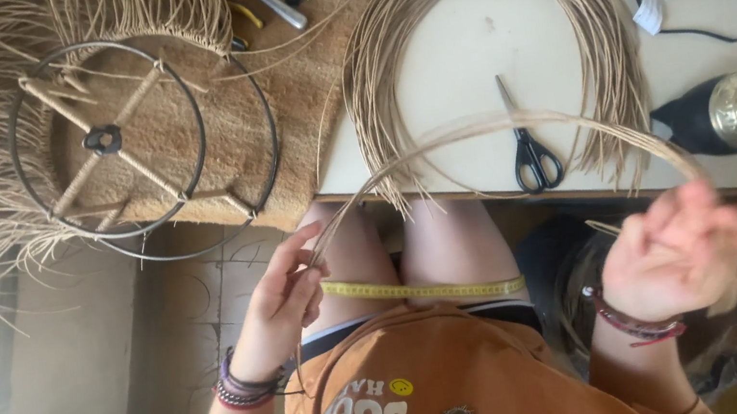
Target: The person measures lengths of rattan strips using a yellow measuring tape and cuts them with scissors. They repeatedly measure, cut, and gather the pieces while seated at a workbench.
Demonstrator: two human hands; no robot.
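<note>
Above the lap, a long reed strand (493, 125) arcs side to side over the tabletop (460, 37) edge, left hand (277, 300) fingers pinching one end beside a yellow tape measure (420, 291), right hand (677, 250) fingers closed on the other.
</note>
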